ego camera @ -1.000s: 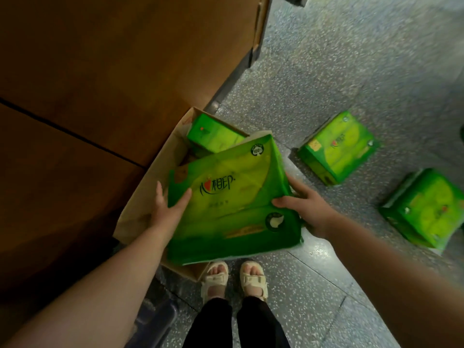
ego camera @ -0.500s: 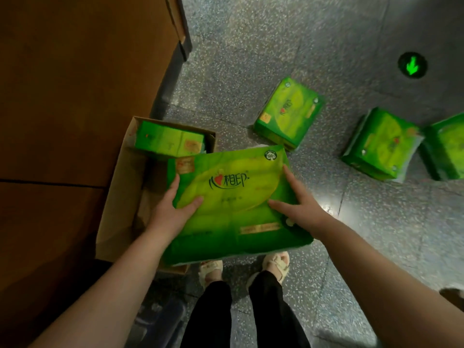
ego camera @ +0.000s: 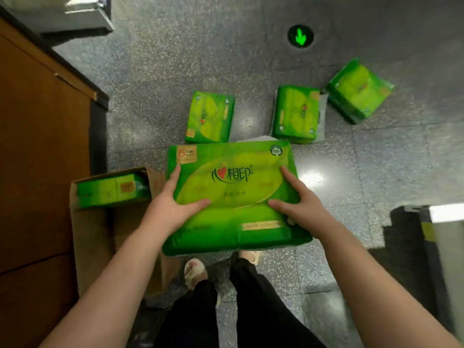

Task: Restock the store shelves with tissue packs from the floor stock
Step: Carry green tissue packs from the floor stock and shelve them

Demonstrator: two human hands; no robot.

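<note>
I hold a large green tissue pack [ego camera: 233, 187] level in front of me, above my feet and the floor. My left hand [ego camera: 173, 204] grips its left side, thumb lying across the top face. On the right side my right hand [ego camera: 298, 204] grips it the same way. Three smaller green tissue packs lie on the grey floor beyond it: one [ego camera: 209, 120] just past the held pack, one [ego camera: 297, 114] to its right, one [ego camera: 357, 90] farther right. Another green pack [ego camera: 110, 190] lies inside an open cardboard box [ego camera: 93, 237] at my left.
A brown wooden cabinet [ego camera: 37, 159] fills the left side, right next to the box. A green arrow light [ego camera: 300, 37] glows on the speckled floor ahead. A dark fixture [ego camera: 414, 247] stands at the right edge, a grey metal edge [ego camera: 82, 11] at top left.
The held pack has swung from over the cardboard box to the right, out over the floor. My view has turned with it, and a third floor pack and the dark fixture came into sight.
</note>
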